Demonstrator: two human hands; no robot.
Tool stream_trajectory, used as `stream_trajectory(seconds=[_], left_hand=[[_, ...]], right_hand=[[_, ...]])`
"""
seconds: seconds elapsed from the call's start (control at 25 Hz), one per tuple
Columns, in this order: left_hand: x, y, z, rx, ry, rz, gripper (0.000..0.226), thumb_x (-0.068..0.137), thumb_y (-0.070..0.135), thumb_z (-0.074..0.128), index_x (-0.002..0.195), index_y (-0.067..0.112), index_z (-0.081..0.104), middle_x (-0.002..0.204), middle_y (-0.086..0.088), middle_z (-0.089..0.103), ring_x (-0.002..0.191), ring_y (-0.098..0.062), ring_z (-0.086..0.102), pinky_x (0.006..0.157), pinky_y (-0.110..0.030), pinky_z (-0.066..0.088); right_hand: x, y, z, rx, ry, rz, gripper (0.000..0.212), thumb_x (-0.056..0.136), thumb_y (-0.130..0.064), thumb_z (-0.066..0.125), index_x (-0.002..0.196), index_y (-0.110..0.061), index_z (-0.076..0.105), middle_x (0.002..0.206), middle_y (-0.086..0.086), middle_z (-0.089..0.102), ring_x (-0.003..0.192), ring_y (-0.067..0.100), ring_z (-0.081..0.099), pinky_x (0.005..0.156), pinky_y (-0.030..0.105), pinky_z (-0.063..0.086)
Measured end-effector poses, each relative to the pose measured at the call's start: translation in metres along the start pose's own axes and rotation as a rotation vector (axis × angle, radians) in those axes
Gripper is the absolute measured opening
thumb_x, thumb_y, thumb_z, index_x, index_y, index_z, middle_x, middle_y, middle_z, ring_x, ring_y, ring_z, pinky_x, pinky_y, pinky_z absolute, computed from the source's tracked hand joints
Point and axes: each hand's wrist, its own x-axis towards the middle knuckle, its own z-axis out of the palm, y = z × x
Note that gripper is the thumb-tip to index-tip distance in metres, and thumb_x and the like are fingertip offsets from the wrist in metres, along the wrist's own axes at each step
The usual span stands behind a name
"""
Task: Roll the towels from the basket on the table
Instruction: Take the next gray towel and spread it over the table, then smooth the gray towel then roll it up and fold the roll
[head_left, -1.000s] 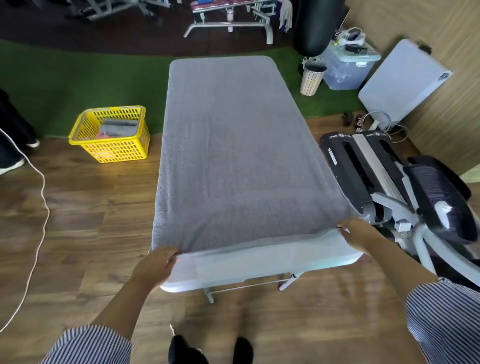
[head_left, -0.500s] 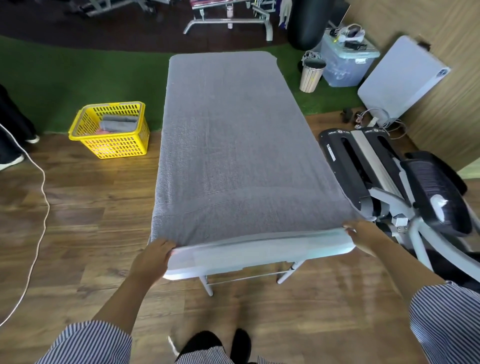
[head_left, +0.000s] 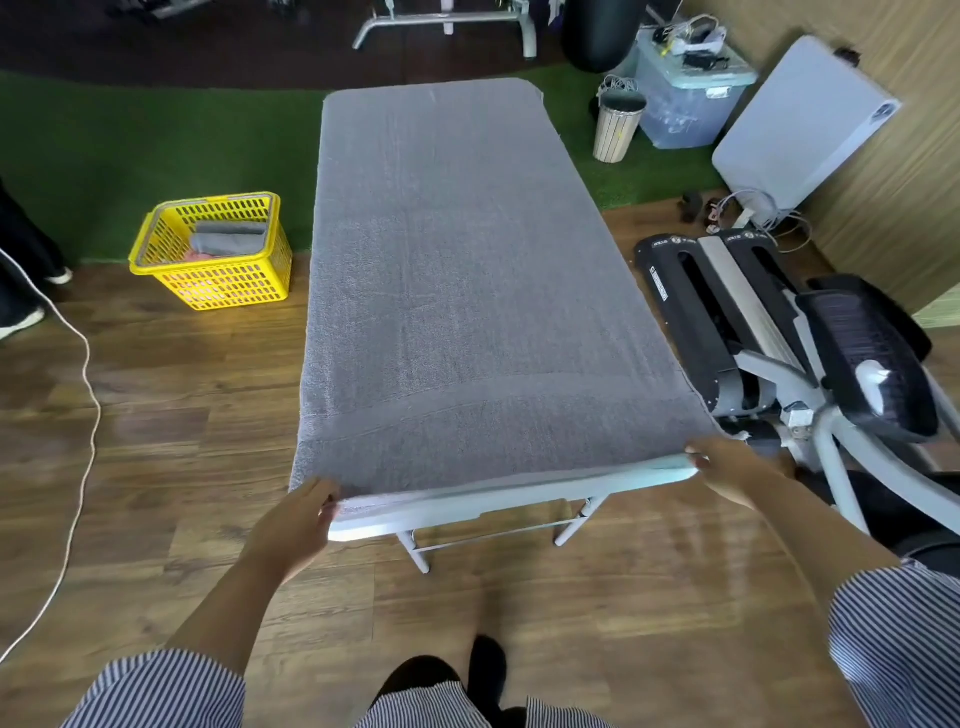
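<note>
We stand on a wood floor (head_left: 156, 467) at the near, short end of a narrow white surface (head_left: 467, 506) whose long axis runs straight away from us toward a strip of green turf (head_left: 130, 171). A grey towel (head_left: 457, 291) lies flat on it, long axis along the same line, covering the top nearly edge to edge; only a thin white band shows at the near end. The towel's near edge lies just short of the near rim, and its left side hangs a little past the rim.

Our left hand (head_left: 293, 525) is at the near left corner, fingers curled round the towel's corner. Our right hand (head_left: 727, 467) is at the near right corner, fingers bent on the towel's edge; we cannot tell whether it pinches the cloth or only rests on it.

To the left, the floor is open between the surface and a yellow basket (head_left: 213, 260), which stands well apart and holds folded grey towels (head_left: 223, 241). A white cord (head_left: 85, 395) trails along the far left. On the right, an exercise machine (head_left: 779, 343) stands just beside the surface's edge, leaving little room there.
</note>
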Motion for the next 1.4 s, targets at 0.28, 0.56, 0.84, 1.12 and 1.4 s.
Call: stream_trajectory(seconds=[0.28,0.56,0.84,1.12,1.4], left_hand=[[-0.01,0.0,0.008,0.146,0.192,0.076,0.018,0.078,0.001,0.063,0.091,0.011,0.069,0.087,-0.005,0.066,0.067,-0.033,0.065,0.052,-0.038,0.052],[-0.006,0.009,0.011,0.11,0.219,0.003,0.061,0.049,-0.031,0.058,0.098,0.001,0.071,0.093,-0.018,0.066,0.076,-0.038,0.065,0.061,-0.039,0.05],[-0.025,0.041,0.005,0.216,0.289,-0.304,0.046,0.065,-0.015,0.064,0.103,0.009,0.07,0.101,-0.017,0.068,0.079,-0.043,0.064,0.065,-0.05,0.051],[-0.019,0.032,0.015,0.124,0.286,-0.323,0.026,0.067,-0.016,0.055,0.088,-0.005,0.067,0.092,-0.03,0.059,0.077,-0.052,0.059,0.068,-0.056,0.051],[-0.019,0.057,0.012,0.17,0.33,-0.431,0.014,0.086,0.003,0.052,0.093,0.002,0.065,0.102,-0.021,0.062,0.088,-0.047,0.059,0.074,-0.056,0.048]], right_hand=[[0.002,0.005,-0.001,0.066,0.078,-0.034,0.019,0.096,-0.01,0.043,0.103,-0.009,0.06,0.107,0.014,0.06,0.088,0.024,0.051,0.073,0.03,0.035],[0.007,0.013,0.0,0.07,0.113,-0.014,0.021,0.093,-0.008,0.045,0.105,-0.007,0.062,0.104,0.016,0.06,0.098,0.031,0.055,0.077,0.03,0.039],[0.016,0.022,-0.006,-0.02,0.058,-0.16,0.027,0.091,-0.004,0.047,0.113,-0.005,0.061,0.109,0.018,0.064,0.1,0.033,0.058,0.08,0.03,0.04],[0.022,0.033,-0.009,0.088,0.13,-0.167,0.016,0.087,-0.009,0.058,0.098,-0.005,0.069,0.091,0.019,0.068,0.086,0.034,0.062,0.074,0.031,0.044],[0.024,0.028,-0.001,0.169,0.269,-0.249,0.006,0.078,-0.001,0.067,0.083,0.0,0.063,0.084,0.008,0.054,0.07,0.028,0.053,0.066,0.03,0.039]])
